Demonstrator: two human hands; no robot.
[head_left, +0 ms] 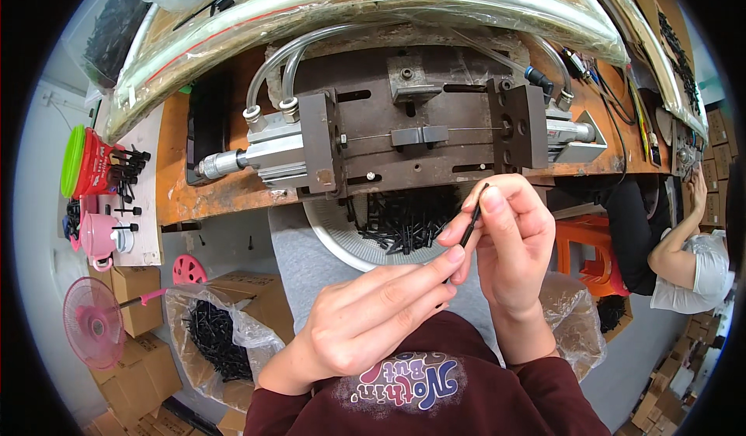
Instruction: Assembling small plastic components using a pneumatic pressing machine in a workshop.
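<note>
- The right hand (509, 238) pinches the upper part of a black rod (474, 217) between thumb and fingers, with no gap left around it.
- The left hand (365, 319) has its fingertips closed on the rod's lower end; small dark bits show at its fingers, too hidden to identify.
- The rod slants between the two hands, its top leaning right.
- Just beyond the grip and to its left, a white basin (334, 253) holds loose black parts (404, 222).
- Ahead of the grip runs the bench (179, 191), its orange-brown wood stained and worn, carrying a dark metal fixture (365, 144) with clear hoses (268, 59).
- Farther ahead lies a plastic-wrapped roll (311, 8).
- Well left: a pale table (149, 238) with a red tub (92, 164) and pink cup (97, 234).
- Left and nearer the body: a pink fan (93, 322), cartons (140, 366) and a bag (177, 300) of black parts.
- Right: an orange stool (579, 238); farther right, a seated co-worker (695, 273).
</note>
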